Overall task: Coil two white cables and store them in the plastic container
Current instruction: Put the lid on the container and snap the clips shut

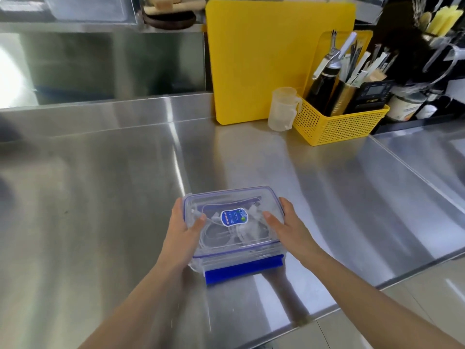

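A clear plastic container (251,250) with a blue-trimmed lid and a blue label sits on the steel counter near its front edge. White cables (236,231) lie coiled inside, seen through the lid. The lid is on top; a blue latch flap (242,270) at the near side sticks out flat. My left hand (185,229) grips the container's left side with its thumb on the lid. My right hand (285,224) grips the right side, thumb also on the lid.
A yellow cutting board (259,61) leans against the back wall. Beside it stand a translucent measuring cup (283,109) and a yellow basket (337,124) of utensils and a bottle. The counter's front edge (352,302) runs diagonally at lower right.
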The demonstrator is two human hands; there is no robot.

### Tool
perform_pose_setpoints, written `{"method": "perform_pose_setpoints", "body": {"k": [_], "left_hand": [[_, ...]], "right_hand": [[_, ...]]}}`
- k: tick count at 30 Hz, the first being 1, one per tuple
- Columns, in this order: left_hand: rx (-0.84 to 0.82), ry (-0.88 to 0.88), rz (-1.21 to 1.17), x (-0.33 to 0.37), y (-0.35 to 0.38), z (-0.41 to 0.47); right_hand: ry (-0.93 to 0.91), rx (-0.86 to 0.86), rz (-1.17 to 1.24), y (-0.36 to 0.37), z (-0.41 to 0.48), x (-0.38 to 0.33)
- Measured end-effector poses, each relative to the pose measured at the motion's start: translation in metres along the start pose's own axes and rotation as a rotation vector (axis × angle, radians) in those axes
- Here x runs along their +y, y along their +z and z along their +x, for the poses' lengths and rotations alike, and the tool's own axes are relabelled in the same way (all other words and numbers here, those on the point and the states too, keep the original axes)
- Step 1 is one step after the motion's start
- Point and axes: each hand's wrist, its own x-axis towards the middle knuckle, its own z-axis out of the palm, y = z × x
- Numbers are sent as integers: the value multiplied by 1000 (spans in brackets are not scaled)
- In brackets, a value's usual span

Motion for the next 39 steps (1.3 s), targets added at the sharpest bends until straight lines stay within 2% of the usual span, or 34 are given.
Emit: {"method": "perform_pose_setpoints", "body": {"k": [6, 11, 25, 29, 34, 39], "left_hand": [[-12, -45, -57, -6, 5, -7], [9, -66, -30, -15, 6, 0], [107, -208, -55, -1, 2, 35], [67, -245, 22, -9, 1, 33], [92, -330, 275, -15, 0, 30], [49, -319, 377, -11, 0, 24]], "right_hand": [[-29, 13, 31, 2, -2, 4], [23, 39, 73, 4, 0, 8], [44, 38, 122, 10, 32, -7], [66, 22, 124, 10, 33, -5], [49, -4, 92, 7, 33, 1], [32, -28, 84, 8, 32, 5]]}}
